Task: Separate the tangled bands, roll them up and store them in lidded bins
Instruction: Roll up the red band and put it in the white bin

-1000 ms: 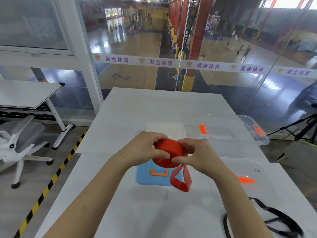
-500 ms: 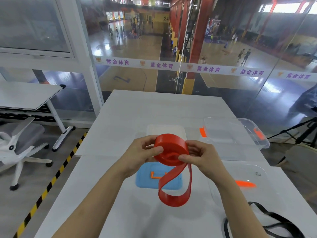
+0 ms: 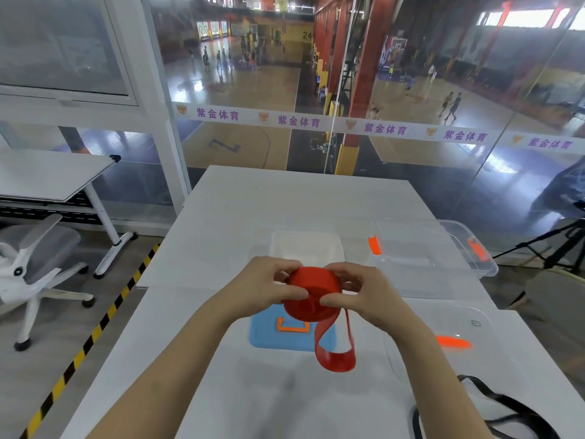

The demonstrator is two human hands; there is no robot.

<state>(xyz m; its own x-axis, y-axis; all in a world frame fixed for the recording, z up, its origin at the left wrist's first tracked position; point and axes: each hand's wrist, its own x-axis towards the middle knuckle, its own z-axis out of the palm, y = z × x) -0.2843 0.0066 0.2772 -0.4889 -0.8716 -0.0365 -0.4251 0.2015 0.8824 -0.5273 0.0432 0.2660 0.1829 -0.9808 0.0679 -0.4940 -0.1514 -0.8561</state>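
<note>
A red band, mostly wound into a thick roll, is held above the table between both hands. My left hand grips the roll's left side, thumb on its face. My right hand grips the right side, thumb pressing the front. A loose red loop hangs below the roll. A black band lies tangled at the near right. A small clear bin sits behind the hands, and its blue lid with an orange handle lies flat under them.
A larger clear bin with orange latches stands at the right. Its clear lid with an orange clip lies nearer, right of the blue lid. The white table ends at a glass wall. An office chair stands at left on the floor.
The roll has been lowered slightly and turned. The hanging loop has got shorter and swung toward the right as more band wound onto the roll.
</note>
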